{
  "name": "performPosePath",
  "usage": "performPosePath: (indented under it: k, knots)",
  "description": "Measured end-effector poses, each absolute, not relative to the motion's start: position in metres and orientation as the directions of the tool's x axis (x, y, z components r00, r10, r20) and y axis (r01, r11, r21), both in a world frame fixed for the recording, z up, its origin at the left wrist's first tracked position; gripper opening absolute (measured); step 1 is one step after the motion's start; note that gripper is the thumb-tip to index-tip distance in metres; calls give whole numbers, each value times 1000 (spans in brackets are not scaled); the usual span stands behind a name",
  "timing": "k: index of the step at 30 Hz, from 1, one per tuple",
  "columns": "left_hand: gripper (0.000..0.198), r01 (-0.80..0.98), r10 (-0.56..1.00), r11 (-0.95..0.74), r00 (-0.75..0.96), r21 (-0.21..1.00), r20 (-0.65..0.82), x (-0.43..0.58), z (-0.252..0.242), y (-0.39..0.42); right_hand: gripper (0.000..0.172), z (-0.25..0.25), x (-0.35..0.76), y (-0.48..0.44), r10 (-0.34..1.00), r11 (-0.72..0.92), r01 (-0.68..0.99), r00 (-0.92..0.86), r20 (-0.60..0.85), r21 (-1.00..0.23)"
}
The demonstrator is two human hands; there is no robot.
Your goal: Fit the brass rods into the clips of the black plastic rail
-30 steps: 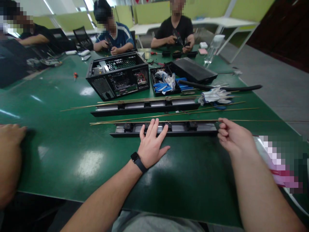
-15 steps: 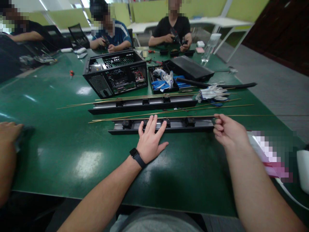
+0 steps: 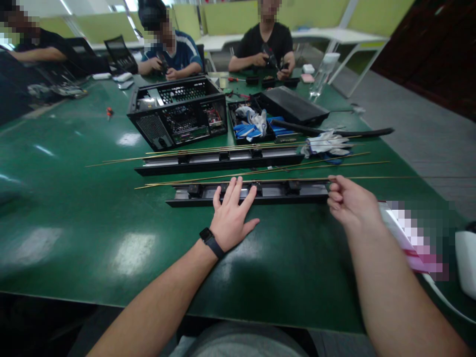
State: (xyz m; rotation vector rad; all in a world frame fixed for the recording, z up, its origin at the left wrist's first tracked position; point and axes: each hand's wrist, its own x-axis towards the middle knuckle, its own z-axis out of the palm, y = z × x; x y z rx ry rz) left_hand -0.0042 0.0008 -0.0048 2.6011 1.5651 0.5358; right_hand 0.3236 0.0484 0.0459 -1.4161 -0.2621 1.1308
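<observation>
we note the green table (image 3: pixel 141 292) extending broadly between its near edge and the black rail (image 3: pixel 290 200), mid-table; our left hand (image 3: pixel 232 215) spreads wide across the rail; our right hand (image 3: pixel 351 201) pinches a thin brass rod (image 3: pixel 364 177) at its right end.

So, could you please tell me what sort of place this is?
Probably an assembly workspace in an office: black rails and an open computer case are on the green table, with partitions behind.
</observation>
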Motion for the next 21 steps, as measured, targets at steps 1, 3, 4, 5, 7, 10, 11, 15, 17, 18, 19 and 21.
performPosePath:
  k: [1, 3, 4, 5, 7, 10, 11, 15, 17, 18, 19, 21]
  knots:
    - [93, 846, 867, -483, 424, 227, 263, -4, -5, 1, 24, 46, 323, 48, 740, -237, -459, 486, -466, -856]
    - [92, 847, 867, -481, 423, 226, 263, -4, -5, 1, 23, 46, 320, 48, 754, -253, -461, 457, -472, -850]
    - [92, 847, 867, -482, 423, 225, 264, -4, -5, 1, 21, 46, 318, 47, 760, -261, -462, 443, -475, -848]
    - [92, 847, 867, -482, 422, 224, 265, -4, -4, 0, 19, 46, 317, 47, 765, -267, -463, 431, -477, -846]
    - [93, 848, 867, -481, 421, 224, 265, -4, -4, 0, 17, 46, 317, 47, 766, -267, -467, 428, -480, -843]
    - [93, 848, 869, -479, 421, 228, 261, -4, -4, 0, 24, 46, 320, 48, 747, -249, -478, 460, -481, -843]
    - [93, 847, 868, -480, 422, 228, 261, -4, -5, 1, 27, 46, 321, 48, 738, -239, -479, 476, -478, -845]
    - [94, 846, 864, -485, 424, 224, 271, -5, -7, 1, 29, 46, 321, 49, 729, -220, -470, 502, -464, -855]
    - [95, 845, 863, -486, 425, 221, 275, -5, -8, 2, 26, 46, 318, 48, 737, -236, -464, 487, -469, -854]
    - [94, 845, 863, -487, 425, 220, 275, -5, -8, 2, 24, 46, 317, 48, 740, -245, -462, 478, -472, -852]
    - [94, 846, 863, -486, 425, 220, 274, -5, -7, 2, 21, 46, 316, 47, 743, -254, -459, 470, -476, -851]
    - [94, 847, 865, -483, 424, 221, 267, -5, -6, 2, 17, 46, 316, 47, 748, -257, -458, 463, -475, -851]
